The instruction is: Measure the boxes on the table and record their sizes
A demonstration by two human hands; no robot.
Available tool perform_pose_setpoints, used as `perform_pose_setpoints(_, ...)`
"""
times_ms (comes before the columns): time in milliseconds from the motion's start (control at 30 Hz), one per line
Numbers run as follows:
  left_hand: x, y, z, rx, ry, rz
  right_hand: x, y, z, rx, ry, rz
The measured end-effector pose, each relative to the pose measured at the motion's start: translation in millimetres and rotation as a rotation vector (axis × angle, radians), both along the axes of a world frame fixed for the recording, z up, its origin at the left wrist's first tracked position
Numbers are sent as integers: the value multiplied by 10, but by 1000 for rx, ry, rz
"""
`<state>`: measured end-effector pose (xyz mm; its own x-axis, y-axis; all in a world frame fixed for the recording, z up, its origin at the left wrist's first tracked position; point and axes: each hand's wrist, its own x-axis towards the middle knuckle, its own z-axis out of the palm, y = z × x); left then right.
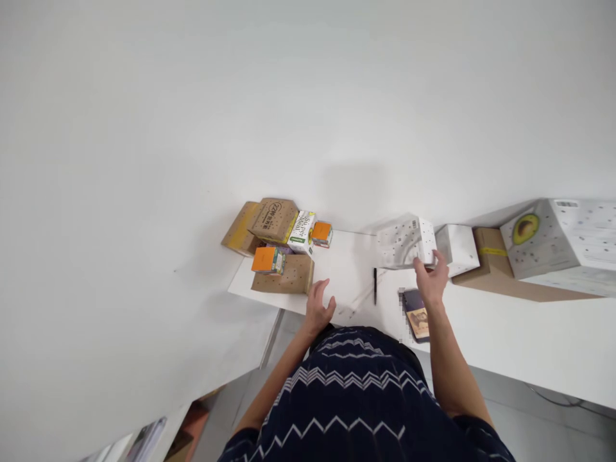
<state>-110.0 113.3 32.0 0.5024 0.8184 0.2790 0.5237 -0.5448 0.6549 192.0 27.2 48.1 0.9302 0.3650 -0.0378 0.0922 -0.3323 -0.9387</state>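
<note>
My right hand [432, 280] grips the near right end of a white dotted box [399, 242], thumb and fingers on either side of its lower corner. Close to the table's front edge, my left hand [319, 309] is open, its fingers apart and holding nothing. Just beyond it lies a flat brown cardboard box [293, 276], with a small orange-topped box [264, 260] on top. A black pen [375, 286] rests between my hands. Beside my right wrist is a phone [416, 316] with a picture on it, partly hidden by the forearm.
On the left stand brown cartons [274, 218], a white-and-green box [302, 232] and another orange-topped box [322, 233]. To the right are a smaller white box [461, 249], a brown carton [491, 253] and a large white avocado-print box [539, 240]. A wall backs the white table [520, 321].
</note>
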Motion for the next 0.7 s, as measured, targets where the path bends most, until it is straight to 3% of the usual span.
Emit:
perform_pose_setpoints(67, 28, 26, -42, -168, -55, 41, -179, 20, 35, 184, 249, 63)
perform_pose_setpoints(167, 91, 39, -123, -563, -215, 110, -487, 107, 20, 354, 623, 175)
perform_pose_setpoints(233, 127, 20, -169, -807, -376, 114, -692, 164, -33, 370, 793, 252)
perform_pose_setpoints(300, 143, -14, -198, -934, -531, 108, -866, 193, -110, 312, 891, 320)
perform_pose_setpoints(400, 124, -68, -202, -998, -588, 192, -1018, 182, -235, 126, 928, 405)
perform_pose_setpoints(500, 84, -82, -172, -1035, -456, 307, -1040, 153, -305, -36, 878, 496)
perform_pose_setpoints(700, 88, -12, -143, -1004, -318, 383, -1000, 176, -330, -36, 809, 528)
